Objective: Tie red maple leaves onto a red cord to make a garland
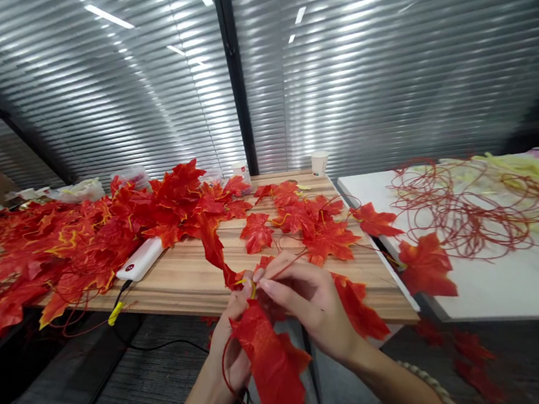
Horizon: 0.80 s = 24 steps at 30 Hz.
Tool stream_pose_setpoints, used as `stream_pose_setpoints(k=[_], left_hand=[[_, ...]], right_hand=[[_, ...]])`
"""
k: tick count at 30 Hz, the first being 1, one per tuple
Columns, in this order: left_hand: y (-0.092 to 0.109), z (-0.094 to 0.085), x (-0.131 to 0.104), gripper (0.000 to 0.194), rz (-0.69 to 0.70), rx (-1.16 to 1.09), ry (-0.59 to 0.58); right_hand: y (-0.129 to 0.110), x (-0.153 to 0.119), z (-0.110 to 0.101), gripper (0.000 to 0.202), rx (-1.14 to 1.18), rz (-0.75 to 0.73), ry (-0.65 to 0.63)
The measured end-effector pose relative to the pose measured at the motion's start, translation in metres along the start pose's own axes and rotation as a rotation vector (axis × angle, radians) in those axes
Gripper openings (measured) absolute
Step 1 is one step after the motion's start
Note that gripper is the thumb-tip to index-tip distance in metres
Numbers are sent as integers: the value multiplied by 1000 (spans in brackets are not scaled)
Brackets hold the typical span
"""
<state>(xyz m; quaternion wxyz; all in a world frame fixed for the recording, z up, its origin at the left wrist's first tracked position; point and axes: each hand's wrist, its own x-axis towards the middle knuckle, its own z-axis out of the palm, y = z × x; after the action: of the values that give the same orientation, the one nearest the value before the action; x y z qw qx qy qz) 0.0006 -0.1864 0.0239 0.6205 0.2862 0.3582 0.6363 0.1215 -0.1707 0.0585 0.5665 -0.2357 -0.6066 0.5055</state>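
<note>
My left hand [233, 332] and my right hand [315, 304] meet just past the front edge of the wooden table. Between their fingertips is the yellow stem [253, 289] of a red artificial maple leaf [273, 364], which hangs down in front of my left hand. My left fingers are closed on this leaf at its stem. The thumb and forefinger of my right hand pinch a thin red cord [283, 269] at the same spot. Another red leaf [212, 242] sticks up behind my left fingertips. The exact join of stem and cord is partly hidden by fingers.
Red leaves [82, 230] are heaped on the left of the wooden table [172, 289]. A white power bank [140, 259] with a cable lies before them. Paper cups [319, 163] stand behind. Tangled red cord [476, 217] covers part of the white table [518, 290] at right.
</note>
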Motion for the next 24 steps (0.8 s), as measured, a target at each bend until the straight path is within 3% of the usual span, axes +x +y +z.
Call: stream_pose_setpoints(k=[4,6,12,20,24], left_hand=[[11,6,-6,22,-193,-223,66],[17,11,-8,23,-225,-264,74],[25,17,-11,17,-221,-204,-25],[28,16,-14,18,-203,-90,111],[27,19,-12,20,-149,-56,120]], right_hand=[[1,0,-3,13,6,33,-12],[2,1,-3,13,-13,24,-6],[5,0,-5,11,-116,-26,3],[6,1,-5,12,-179,-71,-3],[8,0,-6,12,-195,-52,36]])
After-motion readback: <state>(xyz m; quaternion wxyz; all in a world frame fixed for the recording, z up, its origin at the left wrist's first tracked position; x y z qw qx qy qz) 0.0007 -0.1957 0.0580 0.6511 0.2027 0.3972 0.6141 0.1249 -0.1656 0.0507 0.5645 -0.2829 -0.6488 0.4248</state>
